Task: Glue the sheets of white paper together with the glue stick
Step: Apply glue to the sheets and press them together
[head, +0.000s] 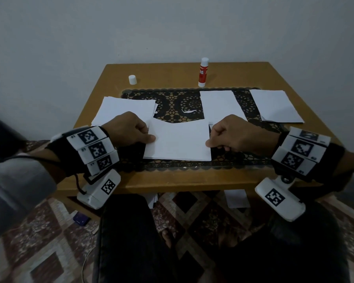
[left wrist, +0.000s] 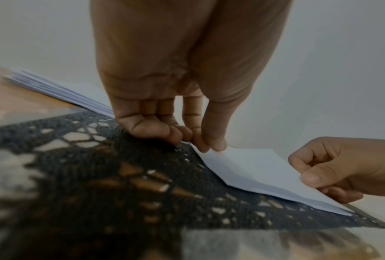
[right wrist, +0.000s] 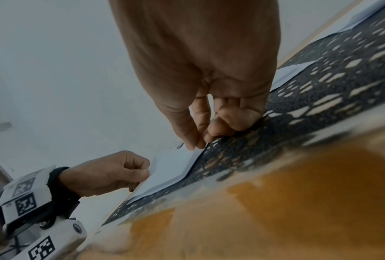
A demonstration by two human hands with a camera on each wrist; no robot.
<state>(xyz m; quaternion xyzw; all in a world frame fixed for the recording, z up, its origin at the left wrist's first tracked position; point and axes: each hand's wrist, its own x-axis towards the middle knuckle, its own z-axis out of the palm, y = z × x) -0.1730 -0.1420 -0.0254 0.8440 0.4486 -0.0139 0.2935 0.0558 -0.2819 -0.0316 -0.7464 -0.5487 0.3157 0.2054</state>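
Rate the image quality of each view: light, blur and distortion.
Head view: dim and bluish but sharp at the centre, the held sheet and glue stick crisp; wide-angle bending toward the edges. Left wrist view: left hand fairly sharp, the black lace mat in the foreground smeared. Right wrist view: right hand clear, the wooden table near the lens blurred; horizon strongly tilted.

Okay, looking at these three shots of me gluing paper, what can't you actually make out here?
- Glue on the held sheets: none visible in any view; the faces between them are hidden.
- How many sheets the left hand and right hand pinch: wrist views show layered edges, too blurred to count.
- Glue stick label: too small in the head view.
- Left stack: partly behind the left hand.
- Papers under the table: cut off by its edge.
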